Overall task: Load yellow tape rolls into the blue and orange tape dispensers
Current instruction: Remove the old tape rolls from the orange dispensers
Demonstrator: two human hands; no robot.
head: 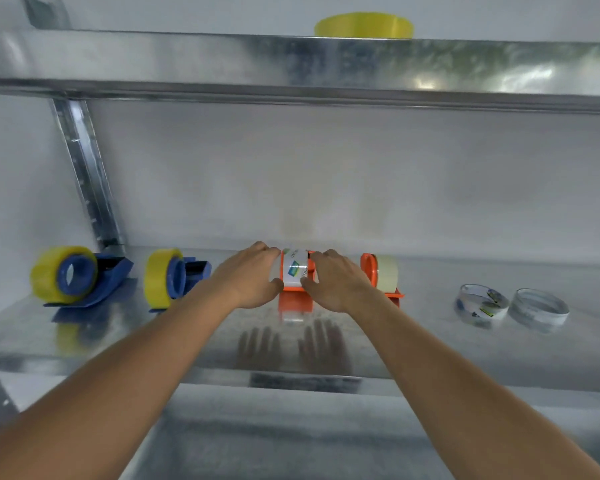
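A clear tape roll with a white printed label sits in the orange plastic tape dispenser at mid-shelf on the galvanised metal shelf. The left hand and right hand, arms outstretched, clasp the roll from either side, fingers curled over it. A second orange dispenser stands just right; two blue dispensers holding yellow tape stand left. A yellow tape roll lies on the upper shelf.
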